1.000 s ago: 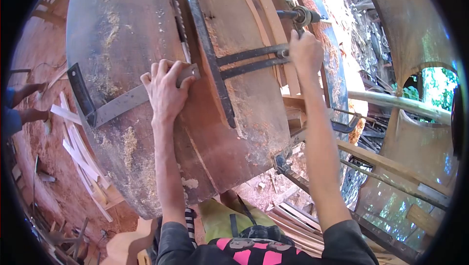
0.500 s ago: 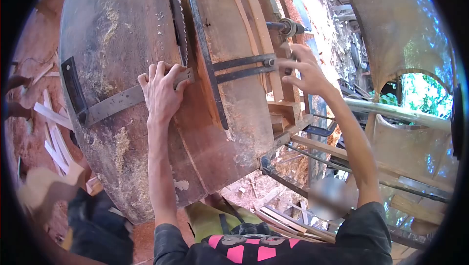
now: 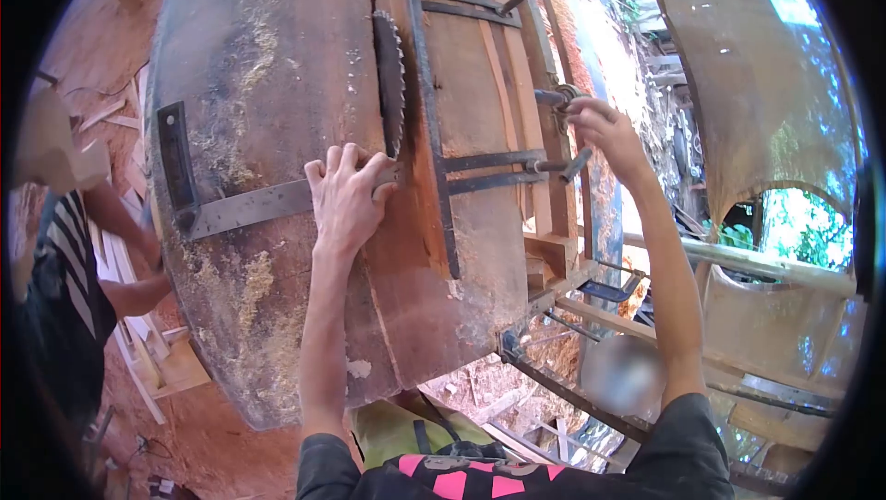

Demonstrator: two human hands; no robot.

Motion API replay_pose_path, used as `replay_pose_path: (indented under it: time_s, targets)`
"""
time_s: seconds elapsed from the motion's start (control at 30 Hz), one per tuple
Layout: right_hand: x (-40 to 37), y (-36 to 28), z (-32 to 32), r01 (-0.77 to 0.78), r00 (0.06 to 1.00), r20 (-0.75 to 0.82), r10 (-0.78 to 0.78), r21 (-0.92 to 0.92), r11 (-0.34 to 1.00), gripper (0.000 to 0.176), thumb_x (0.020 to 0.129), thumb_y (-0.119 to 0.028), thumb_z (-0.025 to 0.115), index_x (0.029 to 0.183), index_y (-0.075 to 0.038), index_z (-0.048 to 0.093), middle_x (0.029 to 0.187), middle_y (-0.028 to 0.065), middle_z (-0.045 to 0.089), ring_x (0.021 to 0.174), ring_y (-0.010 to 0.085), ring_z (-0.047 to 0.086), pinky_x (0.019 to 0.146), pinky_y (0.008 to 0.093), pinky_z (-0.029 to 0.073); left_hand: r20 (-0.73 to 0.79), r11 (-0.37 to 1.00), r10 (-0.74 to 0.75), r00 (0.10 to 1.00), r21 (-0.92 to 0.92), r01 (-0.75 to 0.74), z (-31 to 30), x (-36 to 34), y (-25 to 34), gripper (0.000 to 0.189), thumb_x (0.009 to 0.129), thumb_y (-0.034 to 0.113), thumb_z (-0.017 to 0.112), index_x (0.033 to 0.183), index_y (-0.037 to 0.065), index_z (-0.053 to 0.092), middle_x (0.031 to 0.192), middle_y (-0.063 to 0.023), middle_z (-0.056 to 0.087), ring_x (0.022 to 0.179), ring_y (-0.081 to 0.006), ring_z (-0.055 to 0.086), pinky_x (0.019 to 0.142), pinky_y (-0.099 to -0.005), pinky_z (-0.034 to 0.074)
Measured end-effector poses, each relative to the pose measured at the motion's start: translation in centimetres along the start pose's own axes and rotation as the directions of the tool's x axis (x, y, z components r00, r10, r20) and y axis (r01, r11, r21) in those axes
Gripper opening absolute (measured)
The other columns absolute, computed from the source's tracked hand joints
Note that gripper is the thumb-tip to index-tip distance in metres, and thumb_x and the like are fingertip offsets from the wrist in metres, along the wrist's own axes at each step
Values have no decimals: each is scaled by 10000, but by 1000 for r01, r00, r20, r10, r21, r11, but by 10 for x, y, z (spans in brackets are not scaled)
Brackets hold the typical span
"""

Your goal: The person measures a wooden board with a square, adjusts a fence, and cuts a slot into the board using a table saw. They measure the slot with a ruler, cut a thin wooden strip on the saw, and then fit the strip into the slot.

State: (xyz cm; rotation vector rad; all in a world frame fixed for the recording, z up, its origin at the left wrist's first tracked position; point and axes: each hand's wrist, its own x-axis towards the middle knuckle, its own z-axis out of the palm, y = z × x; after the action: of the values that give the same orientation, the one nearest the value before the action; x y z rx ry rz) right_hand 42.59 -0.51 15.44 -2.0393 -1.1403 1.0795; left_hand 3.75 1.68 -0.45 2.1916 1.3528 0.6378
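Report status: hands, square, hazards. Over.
Left hand gripping steel square. Right hand at metal collar, grip unclear. Toothed saw blade close to left fingers.

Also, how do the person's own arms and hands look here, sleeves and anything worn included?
The left hand and right hand are bare, with no gloves, and the forearms are uncovered. The left sleeve and right sleeve are dark and short, and pink shapes mark the shirt front.
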Motion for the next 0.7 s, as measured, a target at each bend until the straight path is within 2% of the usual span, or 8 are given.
replay_pose_path:
  time_s: [0.03, 0.2, 0.33, 0.4, 0.43, 0.53, 0.67, 0.7]
  targets:
    - [21, 7, -2, -12, 993, -113, 25, 118, 993, 465, 1021, -265, 632, 1321, 86, 578, 1239, 155, 653, 1108, 232, 665, 1067, 371, 489, 6, 1000, 6, 1000, -11, -6, -1, 0, 0, 315, 807, 278, 819, 1096, 181, 739, 1077, -19, 616, 1114, -222, 535, 950, -437, 331]
    - [146, -3, 14, -46, 973, -189, 130, 394, 918, 653, 1004, -406, 660, 1374, 88, 446, 1371, 221, 489, 1304, 324, 508, 1139, 427, 421, 19, 1000, -2, 1000, -31, 3, -1, 1, -1, 315, 798, 263, 824, 1091, 179, 742, 1066, -20, 607, 1101, -225, 532, 949, -432, 325]
    - [243, -39, 40, 20, 970, -224, 97, 468, 883, 518, 966, -453, 684, 1191, -33, 480, 1039, 94, 436, 1062, 278, 523, 1180, 521, 376, 24, 999, -2, 1000, -37, 2, -1, 2, -2, 320, 802, 262, 820, 1097, 169, 738, 1068, -17, 606, 1097, -222, 532, 943, -435, 324]
    - [272, -65, 55, -117, 934, -219, 282, 557, 822, 487, 973, -440, 664, 1226, -71, 471, 1046, 101, 447, 1033, 276, 543, 1100, 563, 452, 32, 999, -14, 999, -42, 15, -2, 3, -3, 314, 804, 261, 817, 1096, 175, 736, 1069, -20, 603, 1098, -224, 533, 938, -439, 327]
    - [299, -61, 57, -116, 913, -293, 283, 480, 870, 424, 981, -341, 643, 1253, -68, 466, 1045, 112, 513, 969, 280, 593, 974, 553, 550, 35, 998, -14, 999, -53, 15, -2, 3, -3, 310, 805, 261, 817, 1094, 182, 736, 1067, -22, 601, 1097, -225, 533, 936, -442, 329]
    - [333, -35, 54, -123, 909, -348, 229, 301, 946, 336, 986, -221, 598, 1246, -49, 475, 1060, 128, 596, 928, 280, 640, 872, 534, 601, 55, 996, -31, 998, -78, 35, -3, 4, -6, 303, 806, 264, 815, 1093, 205, 735, 1064, -27, 595, 1097, -229, 535, 927, -448, 335]
    - [295, -47, 11, 13, 994, 111, 17, -267, 964, 357, 895, -71, 649, 1239, -62, 555, 1189, 95, 669, 1049, 287, 660, 939, 486, 536, 38, 993, -33, 999, -111, 37, -3, 4, -10, 305, 813, 264, 810, 1106, 225, 735, 1066, -25, 597, 1072, -228, 532, 920, -446, 334]
    - [307, -65, 10, 41, 992, 128, -5, -281, 959, 357, 895, -71, 649, 1239, -62, 555, 1189, 95, 669, 1049, 287, 660, 939, 486, 536, 59, 993, -39, 997, -111, 46, -3, 5, -10, 301, 815, 262, 809, 1104, 226, 736, 1064, -24, 597, 1067, -229, 531, 920, -445, 333]
